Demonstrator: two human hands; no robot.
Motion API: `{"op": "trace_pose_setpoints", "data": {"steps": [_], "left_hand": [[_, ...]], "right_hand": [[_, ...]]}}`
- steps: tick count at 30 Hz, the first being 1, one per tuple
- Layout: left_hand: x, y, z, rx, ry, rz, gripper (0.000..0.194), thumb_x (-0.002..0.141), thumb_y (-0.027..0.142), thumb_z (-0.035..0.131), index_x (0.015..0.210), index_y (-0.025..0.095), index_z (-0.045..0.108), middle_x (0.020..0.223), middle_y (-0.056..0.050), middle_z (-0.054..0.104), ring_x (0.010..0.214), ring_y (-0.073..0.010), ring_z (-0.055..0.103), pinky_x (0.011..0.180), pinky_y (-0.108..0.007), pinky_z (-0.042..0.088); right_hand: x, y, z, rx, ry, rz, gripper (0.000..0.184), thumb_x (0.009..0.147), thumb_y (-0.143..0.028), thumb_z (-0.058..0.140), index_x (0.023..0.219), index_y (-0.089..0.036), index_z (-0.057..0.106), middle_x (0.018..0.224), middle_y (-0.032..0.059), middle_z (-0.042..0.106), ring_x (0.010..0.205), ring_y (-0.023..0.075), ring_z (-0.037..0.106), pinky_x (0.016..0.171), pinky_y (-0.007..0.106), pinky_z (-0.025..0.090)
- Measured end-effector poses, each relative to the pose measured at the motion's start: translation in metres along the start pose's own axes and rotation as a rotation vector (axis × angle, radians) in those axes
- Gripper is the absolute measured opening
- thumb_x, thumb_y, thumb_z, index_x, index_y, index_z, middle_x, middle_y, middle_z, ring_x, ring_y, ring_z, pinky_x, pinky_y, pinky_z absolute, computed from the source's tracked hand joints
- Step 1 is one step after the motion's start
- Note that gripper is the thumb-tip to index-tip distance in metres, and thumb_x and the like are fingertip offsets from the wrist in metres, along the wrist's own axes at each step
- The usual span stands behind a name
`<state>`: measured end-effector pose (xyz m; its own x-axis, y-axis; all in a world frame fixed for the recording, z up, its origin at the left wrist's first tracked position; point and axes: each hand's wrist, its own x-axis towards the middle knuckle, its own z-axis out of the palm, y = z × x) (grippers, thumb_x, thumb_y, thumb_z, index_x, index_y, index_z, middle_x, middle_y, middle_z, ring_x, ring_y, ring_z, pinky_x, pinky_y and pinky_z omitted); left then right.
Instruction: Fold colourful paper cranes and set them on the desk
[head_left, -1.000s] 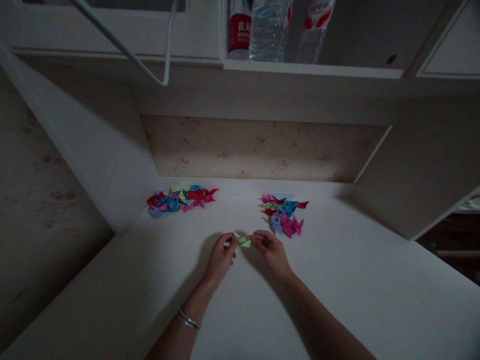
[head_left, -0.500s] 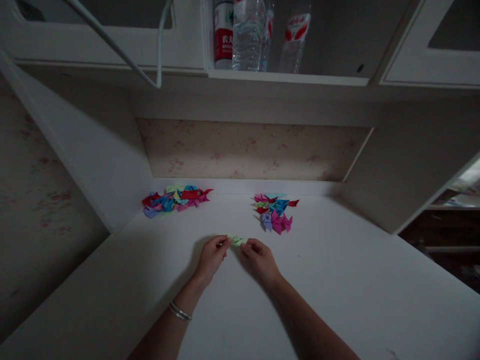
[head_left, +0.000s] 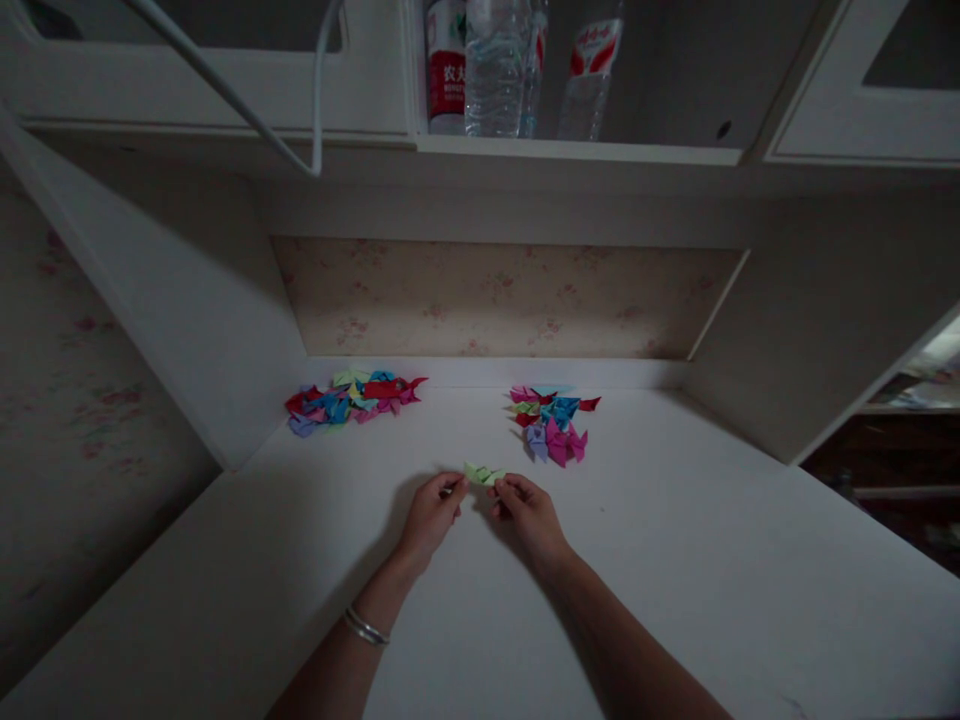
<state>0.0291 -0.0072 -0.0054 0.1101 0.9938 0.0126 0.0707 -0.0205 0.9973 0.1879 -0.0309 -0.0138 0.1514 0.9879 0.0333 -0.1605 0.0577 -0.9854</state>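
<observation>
A small light-green piece of folded paper (head_left: 483,473), shaped like a twisted origami figure with pointed ends, is held just above the white desk. Its right end is pinched between the thumb and fingers of my right hand (head_left: 530,515). My left hand (head_left: 431,515), with a silver bangle at the wrist, is closed in a pinch at the paper's left tip. Beyond my right hand lies a small group of colourful folded paper pieces (head_left: 556,440), in magenta, blue, red and lilac. A larger heap of similar folded paper (head_left: 349,402) sits farther left.
The white desk (head_left: 675,590) runs back to a floral wallpaper panel (head_left: 495,300). Overhead, a shelf (head_left: 577,150) carries several plastic bottles (head_left: 499,80). A white cable (head_left: 232,100) hangs at upper left. Side panels (head_left: 817,330) border the desk.
The view shifted slightly, so everything moved left in the picture. My right hand's fingers closed onto the green paper's right end, and the paper turned a little between my hands.
</observation>
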Motion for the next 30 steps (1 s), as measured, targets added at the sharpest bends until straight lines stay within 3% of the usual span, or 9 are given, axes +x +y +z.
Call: {"op": "trace_pose_setpoints", "data": {"steps": [17,30], "left_hand": [[-0.002,0.004,0.001,-0.040,0.035,-0.006,0.044,0.067,0.056,0.065,0.081,0.014,0.063,0.046,0.007,0.043,0.043,-0.0084,0.037,0.044,-0.021,0.026],[-0.005,0.004,0.004,-0.069,0.004,-0.034,0.041,0.068,0.053,0.064,0.081,0.015,0.063,0.046,0.008,0.042,0.042,-0.0071,0.035,0.043,-0.020,0.023]], "right_hand": [[-0.002,0.009,0.001,-0.081,-0.072,-0.038,0.036,0.078,-0.055,0.061,0.076,-0.019,0.058,0.065,-0.0017,0.058,0.047,0.0087,0.046,0.044,0.022,0.033],[-0.003,0.007,-0.001,-0.131,-0.069,-0.050,0.038,0.081,-0.057,0.056,0.072,-0.020,0.053,0.046,-0.0070,0.042,0.040,0.0091,0.035,0.041,0.023,0.023]]}}
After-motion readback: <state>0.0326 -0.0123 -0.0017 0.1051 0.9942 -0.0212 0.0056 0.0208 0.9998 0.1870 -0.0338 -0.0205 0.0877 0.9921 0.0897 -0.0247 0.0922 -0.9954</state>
